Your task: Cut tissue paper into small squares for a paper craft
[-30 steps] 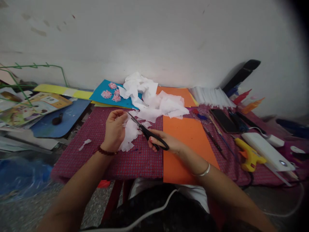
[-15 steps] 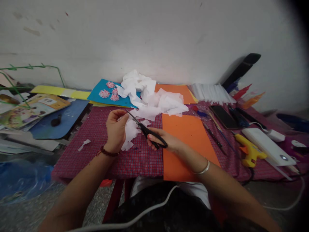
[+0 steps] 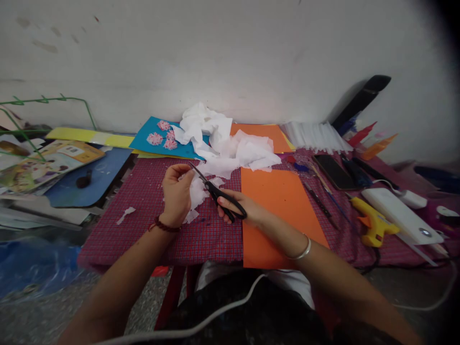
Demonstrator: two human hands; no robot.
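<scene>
My right hand grips black-handled scissors, fingers through the loops and blades pointing up and left. My left hand is closed in a pinch just left of the scissor tips. What it pinches is too small to make out against the white behind it. Below and behind the blades lie cut pieces of white tissue paper on the checked cloth. Beyond them is a crumpled heap of white tissue paper. A small white scrap lies apart on the left.
Pink-and-white fluffy pieces rest on blue paper. An orange sheet lies under my right forearm. To the right are a yellow glue gun, a phone, a white box-like device and clear sticks. A booklet lies left.
My left hand has shifted slightly to the right, closer to the scissors. The scissors and my right hand have moved very little. The papers look unchanged.
</scene>
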